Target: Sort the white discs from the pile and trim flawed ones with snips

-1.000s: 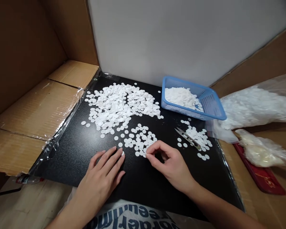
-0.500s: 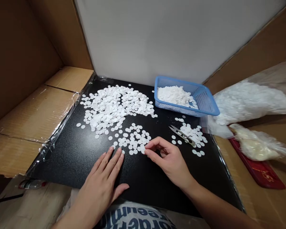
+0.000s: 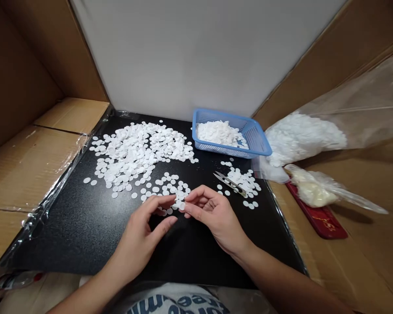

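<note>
A big heap of small white round discs [image 3: 137,150] lies on a black board [image 3: 68,222]. A smaller scatter of discs [image 3: 165,187] sits just beyond my hands. My right hand [image 3: 212,218] pinches one white disc [image 3: 182,206] between thumb and forefinger. My left hand [image 3: 144,235] is raised off the board, its fingers curled, and its fingertips meet the same disc from the left. A blue basket [image 3: 253,139] holding white discs stands at the back right.
Small metal snips [image 3: 229,183] lie on a third patch of discs [image 3: 245,181] right of my hands. Clear bags of white pieces [image 3: 301,137] and a red tray [image 3: 317,216] sit on the right. Cardboard walls surround the board, and a white panel stands behind.
My left hand lifted from lying flat on the board and came up to the disc. My right hand raised the disc from the scatter. The view shifted right.
</note>
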`<action>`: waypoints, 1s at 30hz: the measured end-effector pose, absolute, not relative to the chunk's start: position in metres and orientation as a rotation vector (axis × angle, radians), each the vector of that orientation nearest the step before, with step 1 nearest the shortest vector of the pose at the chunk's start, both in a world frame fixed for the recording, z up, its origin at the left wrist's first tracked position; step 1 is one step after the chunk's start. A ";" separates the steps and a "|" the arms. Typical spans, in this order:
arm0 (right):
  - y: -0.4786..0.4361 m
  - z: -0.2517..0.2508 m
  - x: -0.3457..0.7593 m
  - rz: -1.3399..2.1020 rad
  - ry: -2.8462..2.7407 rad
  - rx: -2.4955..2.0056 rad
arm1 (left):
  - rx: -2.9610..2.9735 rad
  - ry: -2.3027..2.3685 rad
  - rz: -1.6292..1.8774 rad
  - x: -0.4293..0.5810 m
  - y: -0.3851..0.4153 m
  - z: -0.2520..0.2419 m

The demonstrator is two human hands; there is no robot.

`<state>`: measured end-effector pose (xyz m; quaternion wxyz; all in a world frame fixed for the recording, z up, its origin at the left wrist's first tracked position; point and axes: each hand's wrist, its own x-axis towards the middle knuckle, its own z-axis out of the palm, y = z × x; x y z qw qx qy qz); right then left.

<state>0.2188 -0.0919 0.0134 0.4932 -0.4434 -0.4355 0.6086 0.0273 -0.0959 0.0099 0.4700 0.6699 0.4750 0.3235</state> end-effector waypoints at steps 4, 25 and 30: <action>-0.092 0.015 0.218 1.488 -1.024 -1.063 | 1.312 0.994 0.820 0.043 -0.089 0.015; -0.095 0.012 0.216 1.579 -1.074 -0.999 | 0.940 0.904 0.944 0.052 -0.089 0.013; -0.094 0.012 0.219 1.487 -1.204 -1.134 | 0.838 0.979 0.943 0.051 -0.087 0.014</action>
